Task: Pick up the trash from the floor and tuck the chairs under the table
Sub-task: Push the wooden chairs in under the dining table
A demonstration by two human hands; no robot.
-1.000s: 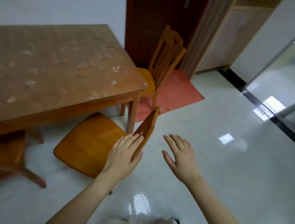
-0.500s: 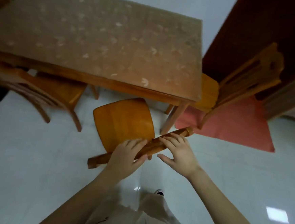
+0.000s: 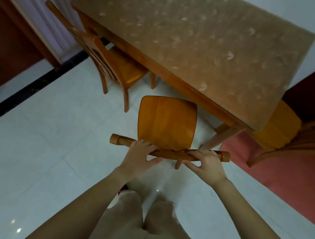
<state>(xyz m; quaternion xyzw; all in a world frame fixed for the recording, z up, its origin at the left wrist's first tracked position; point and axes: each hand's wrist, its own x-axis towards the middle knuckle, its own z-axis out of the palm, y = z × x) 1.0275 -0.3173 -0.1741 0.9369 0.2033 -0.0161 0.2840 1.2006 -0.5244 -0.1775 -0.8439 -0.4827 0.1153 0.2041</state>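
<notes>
An orange wooden chair [image 3: 166,123] stands right in front of me, its seat facing the long side of the table [image 3: 197,37] and apart from it. My left hand [image 3: 140,155] grips the left part of the chair's top rail. My right hand [image 3: 207,163] grips the right part of the same rail. The table has a brown patterned cover and wooden legs. No trash shows on the white tiled floor in this view.
A second chair [image 3: 112,65] stands at the table's left end, seat partly under it. A third chair [image 3: 291,133] stands at the right end on a red mat [image 3: 280,174]. A black floor strip [image 3: 32,88] runs along the left. My legs are below.
I have stepped round behind the chair, so it now faces the table squarely. Both hands, loose beside the backrest a second ago, have closed on the top rail.
</notes>
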